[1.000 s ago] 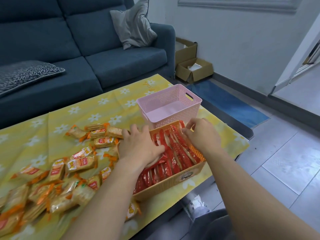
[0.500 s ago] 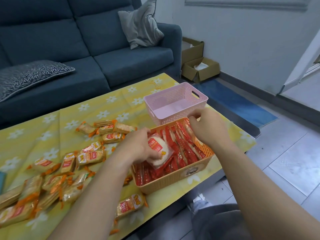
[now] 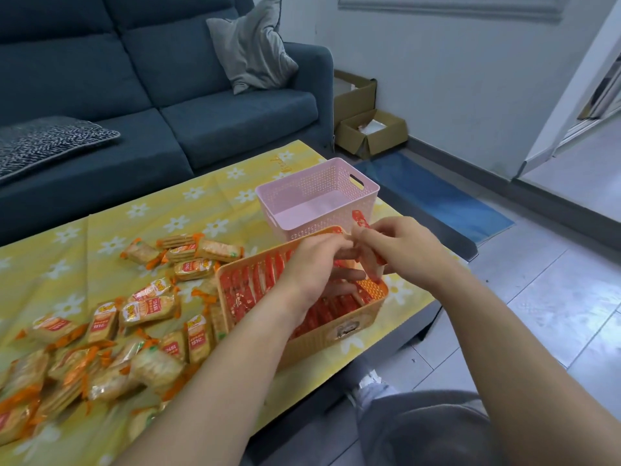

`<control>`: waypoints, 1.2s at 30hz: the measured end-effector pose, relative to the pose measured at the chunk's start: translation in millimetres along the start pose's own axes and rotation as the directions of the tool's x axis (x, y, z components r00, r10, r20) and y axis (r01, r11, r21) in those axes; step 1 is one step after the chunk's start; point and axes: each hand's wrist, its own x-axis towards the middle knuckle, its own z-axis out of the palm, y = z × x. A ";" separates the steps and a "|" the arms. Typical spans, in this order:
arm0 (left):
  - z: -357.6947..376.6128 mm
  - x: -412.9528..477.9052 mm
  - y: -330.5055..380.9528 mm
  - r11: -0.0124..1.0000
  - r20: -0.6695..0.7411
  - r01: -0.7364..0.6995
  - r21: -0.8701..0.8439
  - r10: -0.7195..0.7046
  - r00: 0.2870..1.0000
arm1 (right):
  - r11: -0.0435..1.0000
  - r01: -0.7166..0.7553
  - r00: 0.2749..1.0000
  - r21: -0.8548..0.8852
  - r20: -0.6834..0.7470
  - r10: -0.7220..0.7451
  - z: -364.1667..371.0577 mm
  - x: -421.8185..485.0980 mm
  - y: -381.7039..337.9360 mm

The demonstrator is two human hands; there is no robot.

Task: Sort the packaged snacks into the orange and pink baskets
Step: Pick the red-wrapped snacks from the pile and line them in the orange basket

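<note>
An orange basket (image 3: pixel 336 334) stands near the table's front edge, packed with red stick packets (image 3: pixel 255 287). Behind it, touching, is the pink basket (image 3: pixel 302 196), with nothing visible inside. My right hand (image 3: pixel 406 250) grips a red stick packet (image 3: pixel 361 220) above the orange basket's far right corner; the packet's top pokes up in front of the pink basket. My left hand (image 3: pixel 312 267) reaches across the orange basket and pinches the same packet's lower part, hiding some snacks below. Several orange-and-white cracker packets (image 3: pixel 148 311) lie loose on the cloth to the left.
The table wears a yellow flowered cloth (image 3: pixel 201 210). A blue sofa (image 3: pixel 188 122) runs behind it with a grey cushion (image 3: pixel 252 52). Cardboard boxes (image 3: pixel 369 129) and a blue mat (image 3: pixel 437 200) lie on the floor to the right. My knee (image 3: pixel 420 432) is below the table edge.
My right hand has lifted a red stick packet out of the orange basket. My left hand no longer shows the round white packet and has moved right to meet the right hand.
</note>
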 end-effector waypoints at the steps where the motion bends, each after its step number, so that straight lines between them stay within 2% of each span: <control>1: -1.5 2.9 -3.4 0.999 0.015 -0.005 0.041 0.004 1.000 | 1.000 -0.018 1.000 -0.013 0.002 0.018 -1.2 1.0 2.4; 2: -4.3 6.7 -9.0 0.987 0.012 -0.043 0.155 0.041 0.999 | 0.999 -0.038 0.999 -0.011 0.009 0.038 -1.3 2.0 5.2; 3: -7.4 10.7 -14.6 0.932 0.000 -0.108 0.345 0.115 0.993 | 0.998 -0.060 0.998 -0.012 0.023 0.060 -0.3 2.7 7.5; 4: -10.7 13.6 -20.0 0.810 0.001 -0.169 0.562 0.204 0.979 | 0.997 -0.075 0.996 -0.036 0.037 0.077 1.4 4.0 8.8; 5: -11.9 15.0 -24.8 0.633 0.034 -0.205 0.746 0.271 0.962 | 0.993 -0.081 0.995 -0.085 0.046 0.085 2.6 4.9 9.6; 6: -11.6 15.5 -28.6 0.472 0.082 -0.219 0.854 0.293 0.953 | 0.986 -0.081 0.995 -0.146 0.044 0.088 3.4 6.1 9.8; 7: -11.4 16.0 -32.5 0.384 0.119 -0.224 0.896 0.279 0.953 | 0.977 -0.083 0.995 -0.197 0.035 0.092 3.4 6.9 9.9; 8: -10.1 16.2 -35.6 0.356 0.136 -0.224 0.907 0.256 0.957 | 0.971 -0.092 0.995 -0.221 0.027 0.101 2.7 7.6 10.3; 11: -8.3 19.8 -42.8 0.320 0.150 -0.248 0.914 0.301 0.942 | 0.961 -0.111 0.994 -0.254 -0.034 0.106 -1.8 8.4 12.3; 13: -7.7 21.2 -42.1 0.325 0.148 -0.277 0.904 0.370 0.917 | 0.935 -0.095 0.995 -0.343 -0.061 0.078 -1.5 9.0 13.4; 16: -8.5 22.1 -39.8 0.329 0.139 -0.290 0.899 0.414 0.900 | 0.894 -0.087 0.995 -0.439 0.004 0.098 6.8 13.7 14.9; 18: -9.7 21.7 -40.2 0.369 0.143 -0.305 0.878 0.405 0.903 | 0.886 -0.094 0.989 -0.455 0.057 0.134 14.0 18.8 18.1; 21: -9.2 21.6 -41.4 0.435 0.145 -0.330 0.838 0.406 0.902 | 0.940 -0.123 0.989 -0.318 0.034 0.141 15.4 23.9 22.5; 24: -8.9 24.8 -40.5 0.594 0.043 -0.320 0.738 0.432 0.901 | 0.957 -0.120 0.993 -0.264 -0.025 0.118 13.0 23.9 27.5; 26: -8.9 28.6 -42.2 0.629 -0.001 -0.309 0.714 0.442 0.897 | 0.948 -0.123 0.992 -0.292 -0.016 0.124 16.1 22.4 29.5; 29: -5.4 33.2 -46.8 0.548 0.034 -0.258 0.796 0.384 0.923 | 0.932 -0.172 0.984 -0.318 -0.017 0.176 23.9 26.0 36.4; 33: -0.5 39.2 -43.6 0.250 0.145 -0.249 0.936 0.370 0.918 | 0.910 -0.243 0.963 -0.336 0.030 0.268 31.8 32.7 48.5; 36: 3.7 43.3 -42.9 0.187 0.180 -0.221 0.957 0.216 0.960 | 0.905 -0.234 0.961 -0.355 0.054 0.270 35.8 33.5 50.8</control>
